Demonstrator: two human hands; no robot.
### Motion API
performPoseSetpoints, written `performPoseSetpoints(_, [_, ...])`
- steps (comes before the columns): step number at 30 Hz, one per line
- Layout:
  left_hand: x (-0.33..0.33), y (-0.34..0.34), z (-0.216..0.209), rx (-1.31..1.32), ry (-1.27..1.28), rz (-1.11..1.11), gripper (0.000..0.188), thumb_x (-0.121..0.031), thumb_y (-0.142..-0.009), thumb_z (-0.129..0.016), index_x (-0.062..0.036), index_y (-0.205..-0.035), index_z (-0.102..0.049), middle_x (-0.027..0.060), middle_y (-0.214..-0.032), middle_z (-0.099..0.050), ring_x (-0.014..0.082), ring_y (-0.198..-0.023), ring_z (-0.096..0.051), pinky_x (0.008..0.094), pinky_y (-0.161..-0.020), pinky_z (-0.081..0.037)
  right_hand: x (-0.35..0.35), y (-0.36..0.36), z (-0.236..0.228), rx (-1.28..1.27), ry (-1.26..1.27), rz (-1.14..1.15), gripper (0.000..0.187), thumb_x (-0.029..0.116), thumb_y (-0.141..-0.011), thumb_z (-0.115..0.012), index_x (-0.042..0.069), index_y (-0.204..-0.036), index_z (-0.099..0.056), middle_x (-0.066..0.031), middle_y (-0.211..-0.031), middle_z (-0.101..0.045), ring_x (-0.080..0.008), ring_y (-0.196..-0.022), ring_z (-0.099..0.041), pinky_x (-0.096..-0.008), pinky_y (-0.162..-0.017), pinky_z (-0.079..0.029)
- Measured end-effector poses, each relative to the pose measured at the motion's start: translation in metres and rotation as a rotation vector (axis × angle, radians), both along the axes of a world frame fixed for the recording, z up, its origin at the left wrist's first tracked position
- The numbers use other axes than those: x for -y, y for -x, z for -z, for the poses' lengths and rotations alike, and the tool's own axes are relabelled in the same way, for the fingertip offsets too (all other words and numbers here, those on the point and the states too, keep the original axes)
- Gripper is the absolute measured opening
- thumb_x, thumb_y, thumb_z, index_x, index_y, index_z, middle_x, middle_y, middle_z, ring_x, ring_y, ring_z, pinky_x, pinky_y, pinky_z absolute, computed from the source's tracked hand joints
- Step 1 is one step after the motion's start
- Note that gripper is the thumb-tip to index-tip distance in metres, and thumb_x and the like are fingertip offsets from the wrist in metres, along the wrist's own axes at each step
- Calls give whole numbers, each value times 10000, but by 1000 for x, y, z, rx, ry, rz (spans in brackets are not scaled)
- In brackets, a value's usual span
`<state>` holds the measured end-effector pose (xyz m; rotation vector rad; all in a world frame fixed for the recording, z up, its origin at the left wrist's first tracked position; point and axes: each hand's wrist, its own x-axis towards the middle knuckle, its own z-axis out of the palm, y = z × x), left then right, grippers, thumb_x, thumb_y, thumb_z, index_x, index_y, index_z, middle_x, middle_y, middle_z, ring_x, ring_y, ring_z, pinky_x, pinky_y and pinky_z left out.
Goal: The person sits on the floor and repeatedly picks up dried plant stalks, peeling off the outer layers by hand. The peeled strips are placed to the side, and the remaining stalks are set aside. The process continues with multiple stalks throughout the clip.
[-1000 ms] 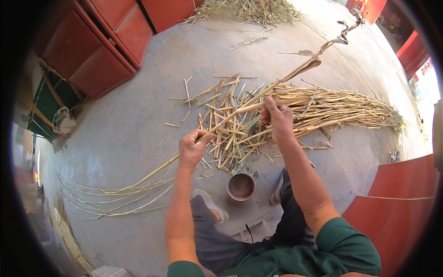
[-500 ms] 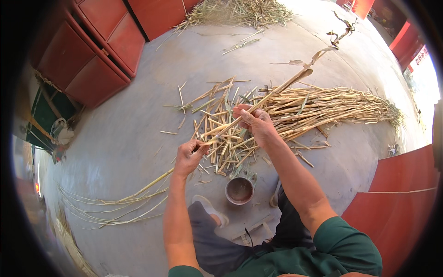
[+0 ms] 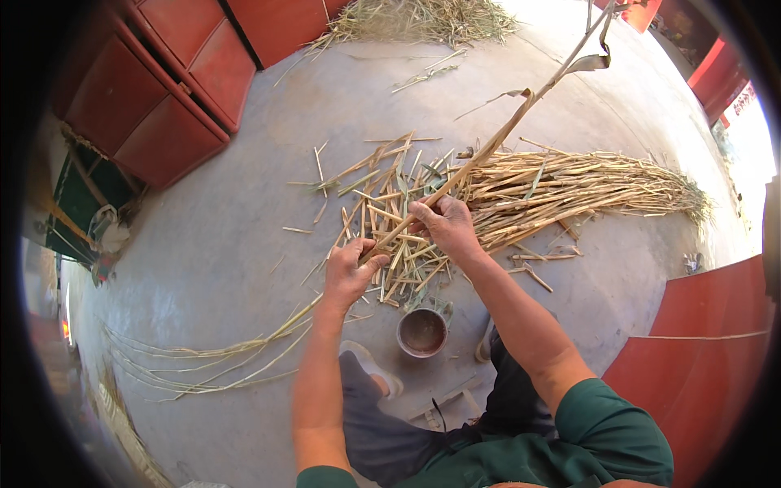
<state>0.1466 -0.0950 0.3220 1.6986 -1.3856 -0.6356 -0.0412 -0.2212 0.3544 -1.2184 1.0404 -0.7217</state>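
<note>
A long dry stalk (image 3: 503, 138) with curled brown leaves runs slantwise from my hands up to the far right, past the top edge. My left hand (image 3: 350, 270) is closed on its near lower end. Farther up, my right hand (image 3: 449, 229) pinches the same stalk between thumb and fingers. Beneath both hands spreads a loose heap of short cut stalk pieces (image 3: 390, 275). Just right of my right hand lies a big bundle of dry stalks (image 3: 578, 185). Thin, branching straw stems (image 3: 220, 351) trail left from beside my left hand; whether they join the held stalk is hidden.
A round bowl (image 3: 422, 333) stands on the concrete floor (image 3: 244, 220) by my feet. Red panels (image 3: 167, 102) rise at upper left, and another red panel (image 3: 691, 358) sits at lower right. A straw pile (image 3: 423, 23) lies at the far edge.
The stalk has swung more upright and its leafy end now passes out at the top. My right-hand fingers have closed round it. My left hand has moved slightly right.
</note>
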Motion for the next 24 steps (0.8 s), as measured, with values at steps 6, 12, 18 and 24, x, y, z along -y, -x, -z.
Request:
performPoseSetpoints(6, [-6,-23,2,-222,-155,44,194,-147,-853,-802,4,-930,-708,24,-781,-698,82,-688,-616,257,-628,-510,15,17,-3,74,-80,-114,290,235,-973,-676,-28,-1089,-649,-89,-900,-726,-144,-773,-721,-229,-644,-562])
performPoseSetpoints(12, [-11,-48,16,-167,-189,-11,177,-148,-880,-772,-5,-967,-714,17,-824,-697,80,-761,-616,251,-728,-515,45,46,5,108,8,134,264,282,-979,-672,25,-1039,-657,-84,-912,-736,-152,-777,-723,-243,-660,-563])
performPoseSetpoints(18, [23,-40,4,-417,305,-380,212,-217,-945,-731,-11,-989,-707,7,-870,-694,65,-780,-597,224,-732,-493,19,19,17,201,-66,-16,252,276,-994,-650,29,-1041,-648,-75,-945,-730,-153,-807,-722,-251,-673,-561])
performPoseSetpoints(24, [31,-28,-17,496,266,-323,372,-215,-860,-777,-39,-1163,-654,37,-1019,-710,166,-898,-643,339,-818,-480,-3,-1,38,180,-131,-53,289,222,-1012,-617,-28,-1152,-578,-118,-968,-717,-186,-846,-731,-295,-726,-593])
